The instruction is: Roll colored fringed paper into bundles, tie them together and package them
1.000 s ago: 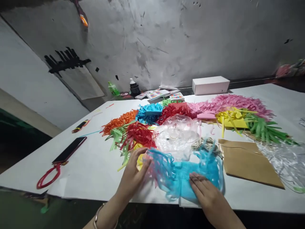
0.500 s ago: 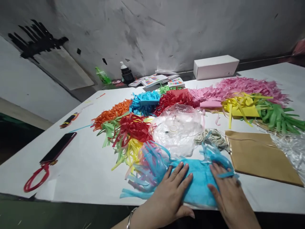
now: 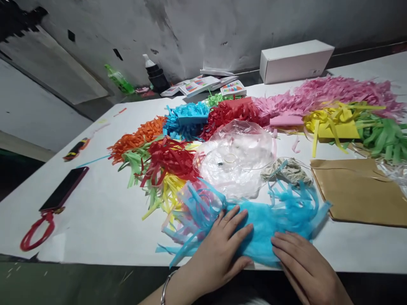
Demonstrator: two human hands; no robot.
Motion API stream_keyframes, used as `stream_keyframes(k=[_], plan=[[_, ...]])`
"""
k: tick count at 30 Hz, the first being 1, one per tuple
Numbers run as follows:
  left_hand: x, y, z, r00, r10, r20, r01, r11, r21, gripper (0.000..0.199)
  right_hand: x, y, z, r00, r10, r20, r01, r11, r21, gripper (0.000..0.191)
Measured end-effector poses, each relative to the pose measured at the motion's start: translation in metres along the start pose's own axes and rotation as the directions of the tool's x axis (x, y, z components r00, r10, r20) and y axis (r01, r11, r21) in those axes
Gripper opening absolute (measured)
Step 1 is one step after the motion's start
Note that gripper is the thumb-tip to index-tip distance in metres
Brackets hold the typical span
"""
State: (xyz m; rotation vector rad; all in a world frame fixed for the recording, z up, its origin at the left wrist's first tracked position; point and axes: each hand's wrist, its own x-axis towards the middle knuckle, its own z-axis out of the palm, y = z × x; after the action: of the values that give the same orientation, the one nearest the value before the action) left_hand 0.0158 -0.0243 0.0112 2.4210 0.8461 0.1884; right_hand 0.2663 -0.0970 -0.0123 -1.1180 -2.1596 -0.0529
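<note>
A blue tissue paper tassel (image 3: 257,228) lies flat near the table's front edge, its cut fringe spreading out on both sides. My left hand (image 3: 222,245) rests on its left part with fingers spread. My right hand (image 3: 302,258) lies over the lower right part, fingers stretched out and its thumb hidden. Just behind the blue tissue are a crumpled clear plastic bag (image 3: 235,161) and a grey-white wad of cord or cloth (image 3: 286,170). Pink and yellow strips (image 3: 173,195) show beside the left fringe.
Fringed paper bundles in orange (image 3: 138,137), red (image 3: 170,161), blue (image 3: 187,118), pink (image 3: 343,95) and yellow (image 3: 337,123) line the back. Brown paper (image 3: 362,190) lies at right. A phone (image 3: 65,188) with a red strap is at left. A white box (image 3: 295,61) stands by the wall.
My right hand has slid from the right fringe down toward the tissue's near edge, leaving the right fringe uncovered. The left hand stays on the tissue. The camera view has shifted.
</note>
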Motion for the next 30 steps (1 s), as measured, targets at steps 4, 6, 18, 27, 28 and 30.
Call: stream_keyframes(k=[4, 6, 18, 27, 28, 30], plan=[[-0.002, 0.003, -0.004, 0.998, 0.041, -0.055, -0.043, 0.999, -0.028, 0.046, -0.001, -0.002, 0.003, 0.990, 0.135, -0.029, -0.133, 0.989, 0.063, 0.020], [0.000, 0.007, -0.007, 0.998, 0.039, -0.052, -0.040, 0.999, -0.008, 0.038, 0.003, -0.004, 0.003, 0.990, 0.134, -0.043, -0.132, 0.990, 0.043, 0.020], [0.022, 0.017, -0.022, 1.000, -0.019, -0.001, 0.019, 0.997, 0.069, 0.021, 0.013, -0.003, 0.011, 0.974, 0.219, -0.059, -0.214, 0.973, 0.083, 0.016], [0.064, 0.000, -0.030, 0.951, -0.305, 0.044, 0.300, 0.949, 0.093, 0.021, 0.032, 0.007, 0.024, 0.922, 0.380, -0.072, -0.386, 0.887, -0.253, 0.031], [0.068, -0.001, -0.031, 0.943, -0.330, 0.047, 0.323, 0.940, 0.109, 0.021, 0.033, 0.009, 0.027, 0.918, 0.390, -0.066, -0.392, 0.873, -0.289, 0.034], [0.074, -0.001, -0.033, 0.930, -0.365, 0.052, 0.354, 0.924, 0.145, 0.021, 0.034, 0.014, 0.031, 0.914, 0.403, -0.059, -0.397, 0.852, -0.340, 0.037]])
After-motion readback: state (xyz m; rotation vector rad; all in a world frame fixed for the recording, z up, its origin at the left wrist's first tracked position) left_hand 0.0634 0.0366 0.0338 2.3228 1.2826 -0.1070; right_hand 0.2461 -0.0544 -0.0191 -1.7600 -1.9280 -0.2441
